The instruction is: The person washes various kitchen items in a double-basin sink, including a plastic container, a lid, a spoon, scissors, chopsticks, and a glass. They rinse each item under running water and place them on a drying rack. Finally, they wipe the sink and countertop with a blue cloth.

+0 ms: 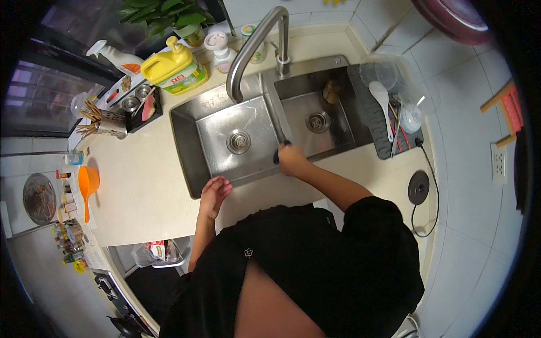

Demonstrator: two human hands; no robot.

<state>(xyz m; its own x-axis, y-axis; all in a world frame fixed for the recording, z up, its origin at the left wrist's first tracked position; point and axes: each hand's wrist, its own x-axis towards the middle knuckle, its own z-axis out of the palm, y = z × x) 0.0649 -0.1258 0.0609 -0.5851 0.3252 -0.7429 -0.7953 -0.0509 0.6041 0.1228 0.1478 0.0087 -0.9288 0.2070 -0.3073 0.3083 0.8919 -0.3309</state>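
Observation:
My right hand (294, 160) is closed round a small dark pad (276, 156), mostly hidden by the fingers. It is at the front end of the divider (273, 112) between the two bowls of a steel sink (186, 152). My left hand (214, 194) is at the front rim of the left bowl, fingers loosely bent and apart, with nothing seen in it. A tall steel faucet (253, 48) arches over the left bowl, and no water shows running. Both bowls have round drains, and a brown object (331, 92) lies at the back of the right bowl.
Behind the sink stand a yellow jug (174, 66), a white spray bottle (115, 58) and a pump bottle (220, 52). At left are a chopstick holder (112, 124) and an orange ladle (88, 183). A grey drying mat (369, 107) with a white rice paddle (382, 107) lies right.

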